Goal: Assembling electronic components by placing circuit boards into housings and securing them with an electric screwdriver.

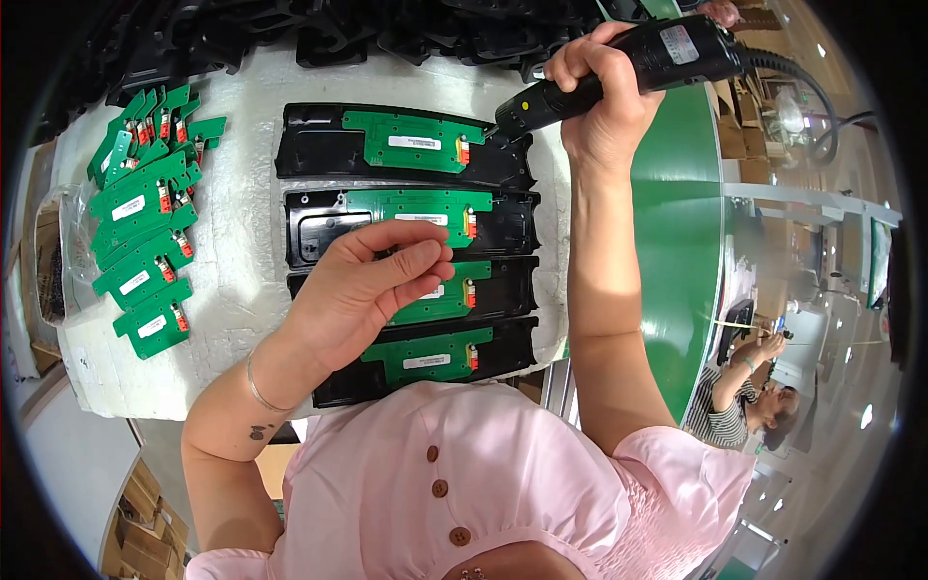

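- Nearest the person, four black plastic housings [319, 145] lie stacked in a column on a white padded surface [242, 290], each carrying a green circuit board [411, 140].
- Left hand [362, 285] hovers over the middle housings, fingertips pressed together, pinching something too small to tell.
- Right hand [604, 92] wraps shut around a black electric screwdriver [619, 72], its tip at the top board.
- Loose green boards [145, 232] pile at the left.
- Beyond, a green conveyor belt [681, 242] runs toward a seated co-worker [739, 396].
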`<state>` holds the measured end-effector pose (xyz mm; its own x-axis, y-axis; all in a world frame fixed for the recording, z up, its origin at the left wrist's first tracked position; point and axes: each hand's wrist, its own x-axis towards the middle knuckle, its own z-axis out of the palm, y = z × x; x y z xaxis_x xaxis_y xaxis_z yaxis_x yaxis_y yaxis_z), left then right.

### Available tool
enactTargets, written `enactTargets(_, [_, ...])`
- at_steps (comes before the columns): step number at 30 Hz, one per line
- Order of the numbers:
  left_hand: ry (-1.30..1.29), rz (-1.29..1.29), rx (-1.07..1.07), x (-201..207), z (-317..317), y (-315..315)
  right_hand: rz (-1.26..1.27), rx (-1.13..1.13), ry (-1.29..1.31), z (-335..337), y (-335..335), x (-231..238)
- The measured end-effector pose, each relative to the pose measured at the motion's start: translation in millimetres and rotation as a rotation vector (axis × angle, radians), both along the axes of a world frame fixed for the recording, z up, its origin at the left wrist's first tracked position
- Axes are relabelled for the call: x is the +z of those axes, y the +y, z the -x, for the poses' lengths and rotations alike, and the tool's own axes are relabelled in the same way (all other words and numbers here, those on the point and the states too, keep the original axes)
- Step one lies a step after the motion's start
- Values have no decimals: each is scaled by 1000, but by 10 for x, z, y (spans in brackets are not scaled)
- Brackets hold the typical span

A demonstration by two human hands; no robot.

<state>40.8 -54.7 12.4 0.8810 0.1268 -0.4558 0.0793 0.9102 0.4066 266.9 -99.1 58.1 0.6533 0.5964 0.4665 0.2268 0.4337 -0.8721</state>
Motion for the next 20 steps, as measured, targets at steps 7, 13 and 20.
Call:
enactTargets(7, [-32,109,51,-50,22,-5,31,46,-54,25,14,18])
enactTargets(13, [-98,217,35,-58,24,-38,-251,526,49,543,-462,560])
enactTargets(20, [-190,238,-26,-139,80,-82,-164,514,-114,928,-770,720])
